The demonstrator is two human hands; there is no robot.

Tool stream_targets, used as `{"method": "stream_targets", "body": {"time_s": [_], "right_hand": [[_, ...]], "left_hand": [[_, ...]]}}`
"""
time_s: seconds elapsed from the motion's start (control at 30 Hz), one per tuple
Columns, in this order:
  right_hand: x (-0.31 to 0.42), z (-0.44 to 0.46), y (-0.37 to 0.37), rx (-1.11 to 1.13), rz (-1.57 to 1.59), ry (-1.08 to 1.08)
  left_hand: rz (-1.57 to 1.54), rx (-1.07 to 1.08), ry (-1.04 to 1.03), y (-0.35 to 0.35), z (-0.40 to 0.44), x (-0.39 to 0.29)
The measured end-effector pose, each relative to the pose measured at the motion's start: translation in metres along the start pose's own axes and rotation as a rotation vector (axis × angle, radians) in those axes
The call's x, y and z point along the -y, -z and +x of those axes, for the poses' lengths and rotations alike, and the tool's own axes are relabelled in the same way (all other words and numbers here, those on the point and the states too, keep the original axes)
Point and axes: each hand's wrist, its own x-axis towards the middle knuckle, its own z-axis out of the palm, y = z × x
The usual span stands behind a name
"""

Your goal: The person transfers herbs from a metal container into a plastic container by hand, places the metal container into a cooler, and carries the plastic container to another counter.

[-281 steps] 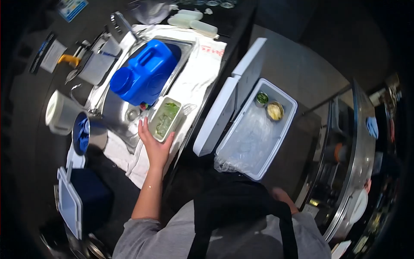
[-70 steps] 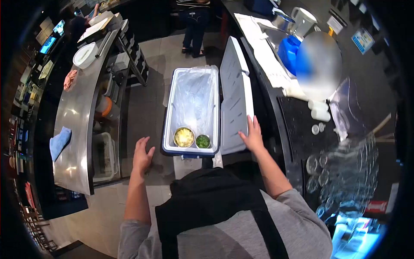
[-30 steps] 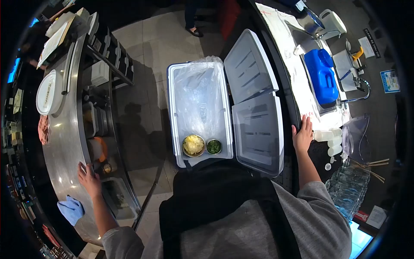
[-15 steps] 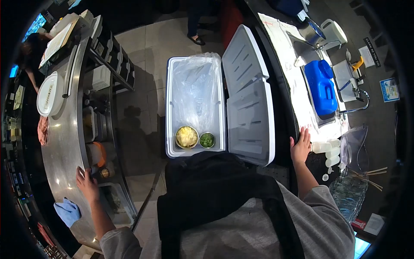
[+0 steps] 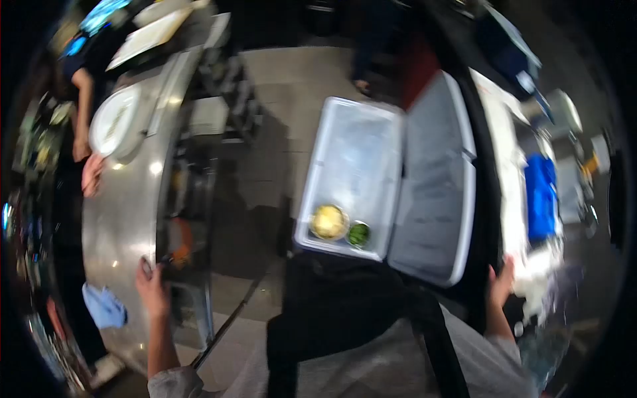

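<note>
My left hand (image 5: 153, 292) rests at the edge of the steel counter (image 5: 119, 229), its fingers apart and blurred. On the other side, my right hand (image 5: 500, 285) lies against the edge of the counter with the white cloth (image 5: 496, 142), thumb away from the fingers. Neither hand appears to hold anything. Between them, in front of my body, a cooler box (image 5: 307, 192) stands with its lid (image 5: 434, 192) raised to the right. Inside its near end are a bowl of pale yellow food (image 5: 328, 221) and a smaller bowl of chopped greens (image 5: 359, 233).
A blue jerrycan (image 5: 541, 199) stands at the right counter. On the steel counter are a white oval container (image 5: 116, 123) and a blue cloth (image 5: 104, 306). A co-worker's arm (image 5: 82, 116) reaches in at left; another person's legs (image 5: 365, 60) show beyond the cooler.
The view has swung left, so the cooler and counters sit further right and tilted. Blur has grown. Both my hands stay at the counter edges. The co-worker's arm shows more clearly.
</note>
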Motion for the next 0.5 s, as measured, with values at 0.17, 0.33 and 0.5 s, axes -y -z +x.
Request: {"method": "stream_targets", "body": {"time_s": [0.17,0.33,0.5], "right_hand": [[-0.01,0.0,0.004,0.041,-0.137,0.04],[-0.015,0.003,0.0,0.025,-0.157,0.086],[-0.008,0.009,0.012,-0.013,-0.22,0.095]], "left_hand": [[0.086,0.057,0.001,-0.002,-0.004,-0.002],[0.07,0.099,0.025,-0.001,-0.003,-0.001],[0.068,0.125,0.013,-0.009,-0.007,0.005]]}}
